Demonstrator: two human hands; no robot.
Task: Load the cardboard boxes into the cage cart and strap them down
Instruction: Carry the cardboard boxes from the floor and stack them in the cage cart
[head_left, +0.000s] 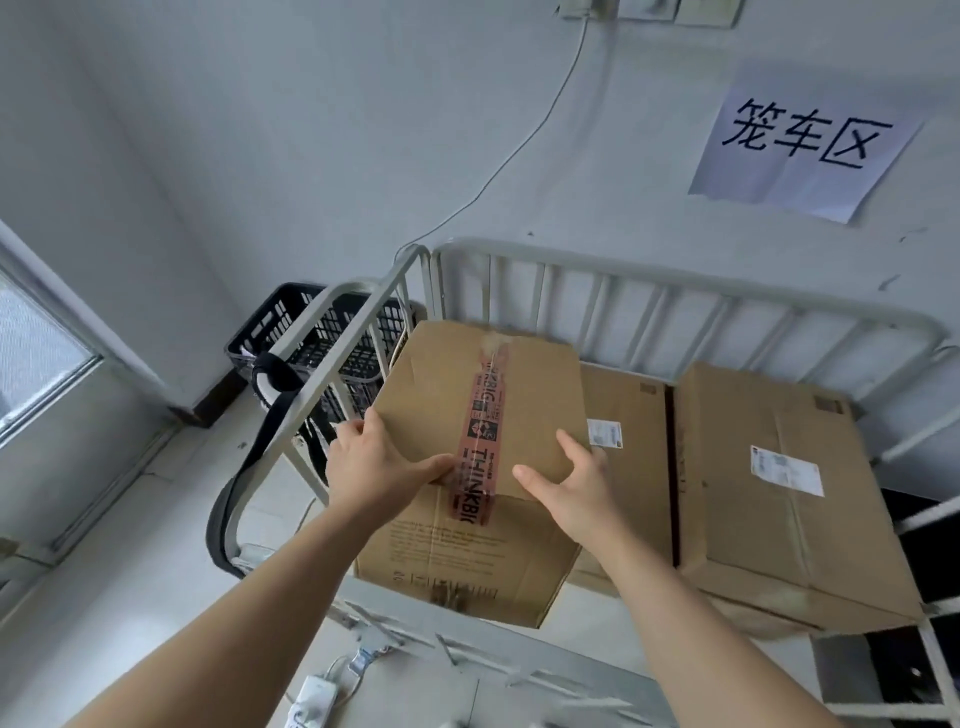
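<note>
Left side: black strap (221, 525) hangs off the cage cart (675, 283) left rail, not yet in use. A black crate (322, 332) sits outside, behind that rail.

Left hand (374, 462) grips the near-left corner of the taped box (519, 389), fingers down the left side, thumb along the top edge near the red tape. The box is in the cart's left slot, sitting higher than its neighbours, probably stacked on something I can't see.

Right hand (571, 488) is at the near-right corner, fingers spread and straight, looks like it's pressing rather than clamping. Can't tell how firm the contact is.

Right of that: middle box (628, 467) touching the taped one, then right box (753, 493) with a narrow dark gap between them.

Read: we're in loading, seating this box. Next likely calls for squaring it against the left and back rails, checking it's stable, then letting go and pulling the strap across. Can't see whether more boxes are waiting.
</note>
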